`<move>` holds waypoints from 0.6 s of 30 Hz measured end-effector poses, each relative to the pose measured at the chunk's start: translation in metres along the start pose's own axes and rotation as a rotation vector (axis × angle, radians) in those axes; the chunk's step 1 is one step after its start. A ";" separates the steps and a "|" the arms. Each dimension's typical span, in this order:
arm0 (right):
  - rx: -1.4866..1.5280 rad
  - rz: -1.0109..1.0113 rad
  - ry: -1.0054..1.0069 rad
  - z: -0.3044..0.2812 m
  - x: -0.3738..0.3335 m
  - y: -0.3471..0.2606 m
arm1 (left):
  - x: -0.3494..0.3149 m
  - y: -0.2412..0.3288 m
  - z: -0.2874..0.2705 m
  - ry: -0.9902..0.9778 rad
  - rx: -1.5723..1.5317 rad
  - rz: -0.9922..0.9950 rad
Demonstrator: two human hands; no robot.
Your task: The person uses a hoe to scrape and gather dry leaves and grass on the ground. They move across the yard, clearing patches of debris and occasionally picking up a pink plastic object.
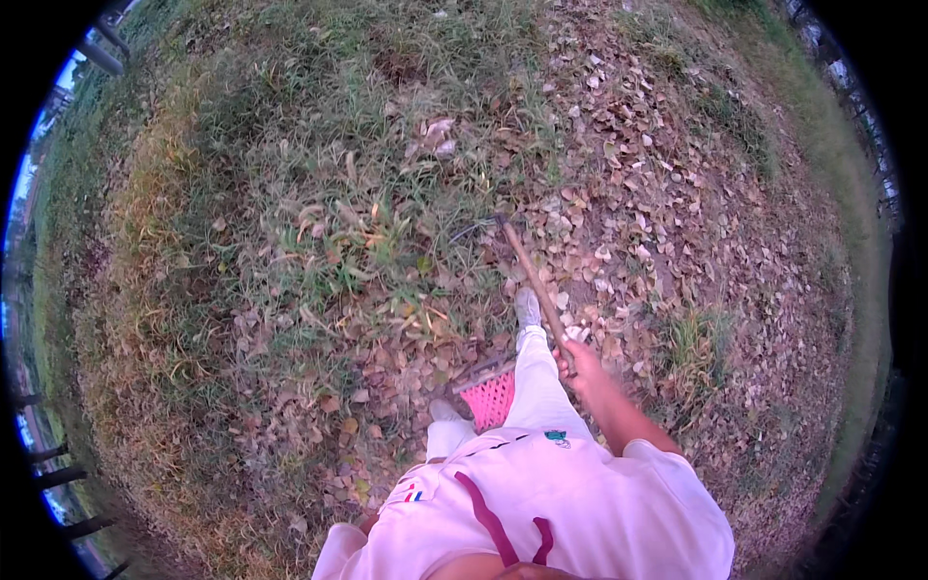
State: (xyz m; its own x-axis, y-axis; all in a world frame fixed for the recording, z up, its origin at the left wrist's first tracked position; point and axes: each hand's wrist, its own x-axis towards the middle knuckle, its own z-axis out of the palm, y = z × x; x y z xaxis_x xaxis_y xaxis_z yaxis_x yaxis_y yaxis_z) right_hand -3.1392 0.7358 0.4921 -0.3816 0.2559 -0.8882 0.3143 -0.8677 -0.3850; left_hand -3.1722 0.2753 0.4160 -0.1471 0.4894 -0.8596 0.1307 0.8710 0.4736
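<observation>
The right hand clenched a straight brown wooden handle slanting forward-left to its thin, curved grey blade, the left hand unseen.

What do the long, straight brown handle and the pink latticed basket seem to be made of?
Long brown handle: probably matt wood, by its uneven brown tone. Pink latticed basket: likely plastic, from its vivid colour and strap-like weave; finish unclear.

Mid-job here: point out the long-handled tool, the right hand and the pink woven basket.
Long-handled tool (534, 278): head view, on the middle of its handle.
Right hand (578, 367): head view, on the middle of the hand.
Pink woven basket (490, 399): head view, on its lattice side.
</observation>
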 end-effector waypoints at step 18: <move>-0.373 0.102 -0.264 0.131 0.374 -0.107 | 0.318 0.182 -0.224 -0.388 -0.067 -0.106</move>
State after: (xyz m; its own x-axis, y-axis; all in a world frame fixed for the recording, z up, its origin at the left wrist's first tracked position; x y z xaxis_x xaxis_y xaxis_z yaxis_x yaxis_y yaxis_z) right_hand -3.4295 0.8686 0.2344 -0.5256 0.0178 -0.8506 0.6344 -0.6579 -0.4058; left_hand -3.4152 0.5990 0.2717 0.2266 0.3558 -0.9067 0.0688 0.9227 0.3793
